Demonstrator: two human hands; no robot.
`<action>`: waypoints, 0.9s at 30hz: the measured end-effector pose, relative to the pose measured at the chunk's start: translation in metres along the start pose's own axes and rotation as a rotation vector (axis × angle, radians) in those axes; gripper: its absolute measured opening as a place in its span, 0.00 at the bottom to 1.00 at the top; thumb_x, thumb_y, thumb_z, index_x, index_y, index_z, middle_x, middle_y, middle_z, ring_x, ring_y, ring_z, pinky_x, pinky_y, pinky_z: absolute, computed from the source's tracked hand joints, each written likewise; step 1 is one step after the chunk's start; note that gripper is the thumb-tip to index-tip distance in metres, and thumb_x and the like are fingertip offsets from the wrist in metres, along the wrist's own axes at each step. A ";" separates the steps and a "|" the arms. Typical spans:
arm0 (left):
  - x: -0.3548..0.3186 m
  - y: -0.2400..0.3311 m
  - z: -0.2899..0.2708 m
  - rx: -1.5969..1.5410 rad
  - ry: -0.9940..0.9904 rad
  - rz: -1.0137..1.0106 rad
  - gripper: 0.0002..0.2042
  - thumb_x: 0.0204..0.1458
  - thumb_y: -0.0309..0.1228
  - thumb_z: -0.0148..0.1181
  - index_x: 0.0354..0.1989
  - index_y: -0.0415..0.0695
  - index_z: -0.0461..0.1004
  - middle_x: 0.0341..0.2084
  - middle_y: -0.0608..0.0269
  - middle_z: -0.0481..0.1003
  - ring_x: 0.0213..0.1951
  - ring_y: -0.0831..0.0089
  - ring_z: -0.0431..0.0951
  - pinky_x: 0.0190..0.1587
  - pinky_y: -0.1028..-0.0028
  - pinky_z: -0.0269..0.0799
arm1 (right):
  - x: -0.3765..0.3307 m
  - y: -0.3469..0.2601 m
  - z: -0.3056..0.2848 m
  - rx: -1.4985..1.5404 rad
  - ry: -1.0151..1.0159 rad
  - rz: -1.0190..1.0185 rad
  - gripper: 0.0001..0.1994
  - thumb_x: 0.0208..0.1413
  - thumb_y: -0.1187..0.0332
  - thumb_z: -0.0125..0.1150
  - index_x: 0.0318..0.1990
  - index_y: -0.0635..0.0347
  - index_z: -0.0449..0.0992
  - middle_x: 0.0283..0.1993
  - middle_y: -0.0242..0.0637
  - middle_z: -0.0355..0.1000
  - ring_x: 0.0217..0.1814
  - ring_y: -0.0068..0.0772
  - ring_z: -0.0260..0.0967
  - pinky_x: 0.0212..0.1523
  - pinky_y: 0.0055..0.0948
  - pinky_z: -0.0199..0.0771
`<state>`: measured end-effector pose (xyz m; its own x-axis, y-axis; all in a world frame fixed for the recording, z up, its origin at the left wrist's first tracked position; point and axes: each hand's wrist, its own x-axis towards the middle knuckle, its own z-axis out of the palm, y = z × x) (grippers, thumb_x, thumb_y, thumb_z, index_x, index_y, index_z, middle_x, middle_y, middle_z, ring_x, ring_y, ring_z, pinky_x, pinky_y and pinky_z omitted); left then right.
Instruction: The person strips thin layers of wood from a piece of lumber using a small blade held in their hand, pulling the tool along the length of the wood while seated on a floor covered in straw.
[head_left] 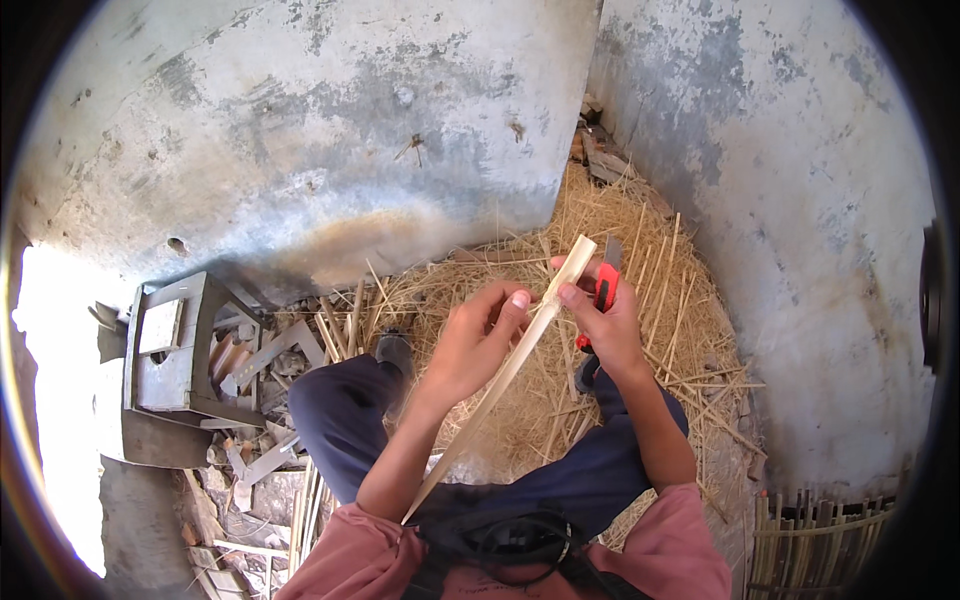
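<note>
A long, pale split bamboo strip (490, 398) slants from my lap up to the space between my hands, its broad end pointing away from me. My left hand (468, 340) pinches it between thumb and fingers a little below that end. On the other side, my right hand (612, 325) presses its thumb against the strip near the top. Tucked in the same right hand is a red and black utility knife (606, 287), its grey blade pointing up and away from the strip.
Straw-like shavings (590, 215) and loose strips cover the floor around my feet. To the left stands a worn wooden box frame (165, 345) beside rubble and scrap wood. Peeling walls (400, 130) rise ahead and to the right. A row of upright sticks (820, 545) stands at lower right.
</note>
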<state>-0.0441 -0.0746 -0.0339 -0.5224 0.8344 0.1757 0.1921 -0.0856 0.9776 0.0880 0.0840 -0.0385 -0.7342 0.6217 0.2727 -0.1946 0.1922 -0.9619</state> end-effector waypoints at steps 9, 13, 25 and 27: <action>-0.006 -0.001 -0.002 0.179 0.081 -0.026 0.10 0.66 0.34 0.66 0.41 0.38 0.82 0.26 0.72 0.77 0.27 0.87 0.68 0.31 0.79 0.65 | -0.002 0.005 -0.005 0.011 -0.029 0.067 0.17 0.65 0.67 0.69 0.58 0.65 0.80 0.42 0.29 0.80 0.44 0.18 0.75 0.48 0.24 0.74; -0.008 0.004 0.001 0.166 0.101 0.021 0.08 0.63 0.30 0.68 0.41 0.38 0.82 0.26 0.71 0.77 0.28 0.87 0.68 0.30 0.79 0.64 | -0.002 0.005 -0.004 0.019 -0.011 0.056 0.17 0.65 0.68 0.69 0.58 0.66 0.80 0.41 0.29 0.79 0.44 0.17 0.74 0.47 0.24 0.75; -0.026 -0.005 0.029 0.249 0.364 0.123 0.06 0.67 0.27 0.62 0.43 0.36 0.76 0.25 0.61 0.78 0.23 0.80 0.71 0.27 0.75 0.67 | -0.004 0.008 0.000 0.024 -0.026 0.016 0.16 0.65 0.69 0.68 0.57 0.67 0.79 0.47 0.34 0.81 0.45 0.19 0.76 0.49 0.23 0.77; -0.029 -0.011 0.031 0.331 0.376 0.144 0.06 0.68 0.28 0.61 0.43 0.37 0.75 0.24 0.59 0.77 0.21 0.76 0.72 0.27 0.74 0.68 | -0.005 0.007 0.001 0.037 -0.025 0.050 0.16 0.65 0.69 0.68 0.57 0.67 0.79 0.50 0.35 0.81 0.47 0.20 0.76 0.51 0.26 0.78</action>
<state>-0.0047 -0.0812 -0.0534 -0.7222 0.5681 0.3946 0.5043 0.0421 0.8625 0.0896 0.0815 -0.0463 -0.7598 0.6101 0.2245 -0.1808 0.1334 -0.9744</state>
